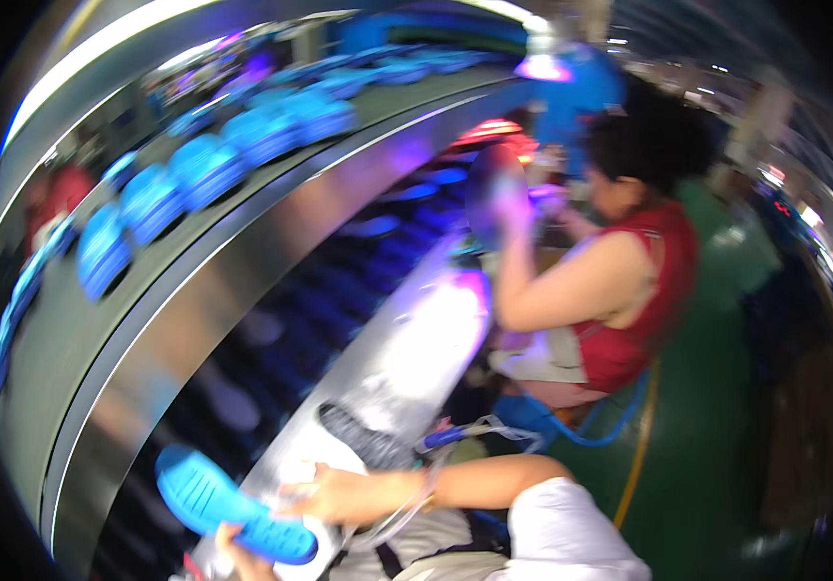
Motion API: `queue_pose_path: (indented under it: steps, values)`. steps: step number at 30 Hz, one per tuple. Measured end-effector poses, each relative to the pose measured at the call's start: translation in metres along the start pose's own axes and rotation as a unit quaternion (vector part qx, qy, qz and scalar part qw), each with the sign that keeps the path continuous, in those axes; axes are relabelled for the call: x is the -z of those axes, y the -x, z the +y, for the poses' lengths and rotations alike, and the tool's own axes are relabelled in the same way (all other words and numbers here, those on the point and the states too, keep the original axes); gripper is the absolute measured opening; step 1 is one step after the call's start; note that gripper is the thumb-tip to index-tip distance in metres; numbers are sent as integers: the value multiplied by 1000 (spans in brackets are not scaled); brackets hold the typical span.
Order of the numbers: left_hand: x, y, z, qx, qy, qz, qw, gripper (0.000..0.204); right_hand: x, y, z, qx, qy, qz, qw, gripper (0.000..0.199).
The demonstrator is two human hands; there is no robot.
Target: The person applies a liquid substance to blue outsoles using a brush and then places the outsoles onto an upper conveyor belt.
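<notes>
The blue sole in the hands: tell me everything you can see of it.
The blue shoe sole is bright blue, looks like moulded rubber or foam, with fine ribbing across its face. It lies slanted at the lower left, over the edge of the metal conveyor ledge. The right hand rests at its upper edge; left hand fingers touch it from below. Motion blur hides details.

Bright blue shoe sole held at the lower left of the view.

The sole is a flat, elongated piece with rounded ends and fine ridges running across its face. It lies tilted, one end up and to the left, the other down to the right. The right hand touches its upper edge, while fingers of the left hand meet it from below. It sits over the near edge of the shiny metal surface; motion blur hides finer detail.
</notes>
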State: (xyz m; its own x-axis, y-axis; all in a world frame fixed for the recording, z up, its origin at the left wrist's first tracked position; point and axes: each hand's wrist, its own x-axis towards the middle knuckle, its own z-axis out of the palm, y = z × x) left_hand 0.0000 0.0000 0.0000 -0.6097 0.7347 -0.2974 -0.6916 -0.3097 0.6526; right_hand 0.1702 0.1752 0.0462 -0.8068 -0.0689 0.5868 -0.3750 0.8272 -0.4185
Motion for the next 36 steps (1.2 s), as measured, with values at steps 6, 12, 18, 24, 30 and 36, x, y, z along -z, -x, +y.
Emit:
queue_pose_path:
  steps: [6,12,18,24,30,36]
  values:
    - [-19,13,-7,61,31,-76,995,78,29,13,21,-284,-110,121,945,32]
    - [-47,-13,-30,77,156,-145,974,109,25,-24,23,-321,-549,200,746,26]
    - [-77,-4,-41,112,188,-163,962,103,-3,-34,46,-389,-621,237,638,22]
    - [-88,5,-41,109,177,-158,965,100,-2,-48,59,-416,-589,239,651,22]
    - [-84,-10,-58,100,122,-37,987,92,-3,-64,36,-346,-357,198,845,13]
    - [-49,-22,-39,23,83,-57,995,94,13,-24,-13,-171,-186,-4,968,19]
